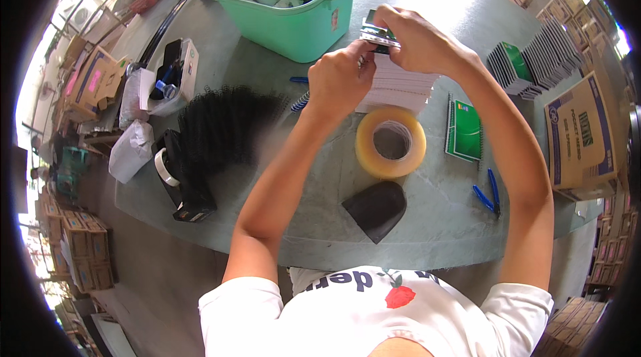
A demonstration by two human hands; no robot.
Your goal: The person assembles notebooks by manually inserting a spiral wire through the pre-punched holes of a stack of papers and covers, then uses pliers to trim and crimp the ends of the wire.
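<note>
Both hands are raised at the far middle of the table. My left hand (340,77) has its fingers closed on the near edge of a small green-covered notepad (375,31). My right hand (420,40) grips the same notepad from the right, with fingers bent over its far side. A row of pale holes or pages shows along the notepad's edge; its binding is too small to make out. Just below the hands lies a stack of white paper pads (400,87). A wide roll of clear tape (364,150) lies nearer to me.
Black spiral coils (224,123) are heaped at left beside a black tape dispenser (190,187). A green bin (294,30) stands behind. Rightward are a green spiral notepad (465,130), blue-handled cutters (493,195), notepad stacks (511,67) and a carton (584,137). A black flap (379,210) lies in front.
</note>
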